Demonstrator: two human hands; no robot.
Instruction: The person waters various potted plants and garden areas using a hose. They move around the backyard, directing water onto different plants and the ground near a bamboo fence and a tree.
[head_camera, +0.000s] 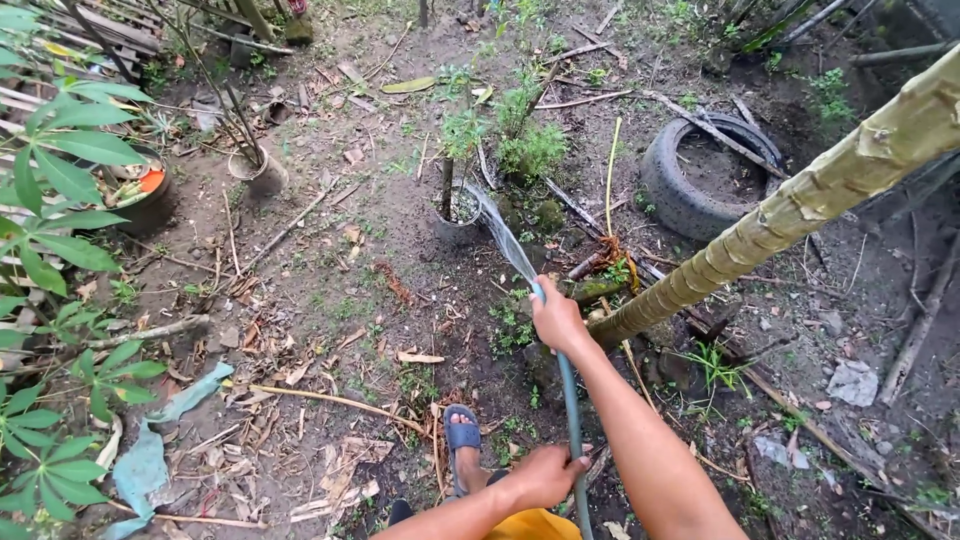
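Observation:
My right hand (556, 318) grips the end of a green garden hose (569, 392), thumb near the nozzle. Lower down, my left hand (545, 474) is closed around the same hose near my body. A stream of water (498, 228) arcs up and to the left from the hose end into a small grey pot (456, 222) holding a thin-stemmed plant (462, 130). My foot in a blue sandal (462, 440) stands on the dirt below the hands.
A leaning yellowish-green trunk (800, 205) crosses at the right. An old tyre (705, 172) lies behind it. More pots sit at left: a dark one (150, 205), a pale one (262, 172). Leafy cassava plants (60, 190) line the left edge. Sticks and dry leaves cover the soil.

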